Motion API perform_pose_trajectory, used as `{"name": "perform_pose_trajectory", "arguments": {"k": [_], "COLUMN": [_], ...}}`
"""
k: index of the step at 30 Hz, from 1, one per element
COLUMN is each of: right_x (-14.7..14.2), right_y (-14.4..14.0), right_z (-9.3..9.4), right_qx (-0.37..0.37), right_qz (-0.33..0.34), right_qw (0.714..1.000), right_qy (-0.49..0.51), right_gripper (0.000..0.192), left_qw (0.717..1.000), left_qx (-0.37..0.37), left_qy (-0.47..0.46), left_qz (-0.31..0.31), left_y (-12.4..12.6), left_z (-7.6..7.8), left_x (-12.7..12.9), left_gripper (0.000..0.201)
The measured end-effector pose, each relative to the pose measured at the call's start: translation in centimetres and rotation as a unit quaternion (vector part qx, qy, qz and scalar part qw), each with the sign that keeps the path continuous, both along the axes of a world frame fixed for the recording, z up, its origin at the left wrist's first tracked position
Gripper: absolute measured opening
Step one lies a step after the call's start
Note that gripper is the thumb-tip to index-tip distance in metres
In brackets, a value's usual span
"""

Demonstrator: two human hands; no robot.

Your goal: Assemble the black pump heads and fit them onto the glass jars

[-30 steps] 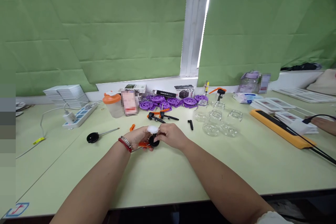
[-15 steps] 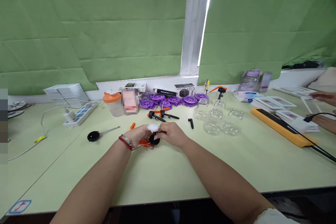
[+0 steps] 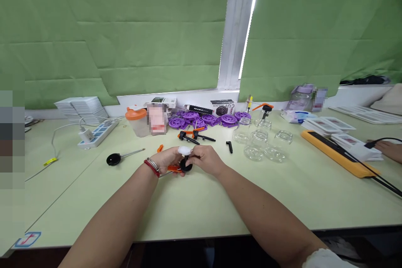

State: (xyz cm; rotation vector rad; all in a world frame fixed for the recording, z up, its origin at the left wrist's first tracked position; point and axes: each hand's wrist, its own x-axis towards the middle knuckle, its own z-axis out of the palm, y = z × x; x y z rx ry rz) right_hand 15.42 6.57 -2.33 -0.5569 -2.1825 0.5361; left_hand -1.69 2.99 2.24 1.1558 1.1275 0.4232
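Across the middle of the frame, behind the hands, lie purple wheels, an orange-lidded cup, black and orange parts and, right of centre, clear glass jars; a black disc on a metal rod lies to the left, a power strip further left, and another person's hand rests at the right edge. At centre, low on the green table, sits a small black round piece with an orange strip and a white cap above it. The left hand grasps it from the left, wrist banded red; the right hand pinches it from the right, both forearms reaching in from the bottom.
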Motion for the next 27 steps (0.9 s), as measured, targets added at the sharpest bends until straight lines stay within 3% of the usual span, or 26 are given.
{"name": "perform_pose_trajectory", "arguments": {"k": [14, 20, 27], "right_x": [0.16, 0.48, 0.36], "right_y": [-0.07, -0.23, -0.28], "right_z": [0.11, 0.39, 0.22], "right_qx": [-0.005, -0.012, -0.097], "right_qz": [-0.029, 0.001, -0.011], "right_qw": [0.999, 1.000, 0.995], "right_qy": [-0.022, -0.021, -0.017], "right_gripper": [0.027, 0.018, 0.017], "left_qw": [0.999, 0.999, 0.999], "left_qx": [-0.012, -0.011, -0.022], "left_qy": [-0.028, -0.042, -0.038], "left_qz": [0.009, 0.006, 0.004], "left_y": [-0.05, 0.23, 0.56], "left_z": [-0.23, -0.54, -0.58], "left_x": [-0.37, -0.69, -0.80], "left_gripper": [0.060, 0.056, 0.056]}}
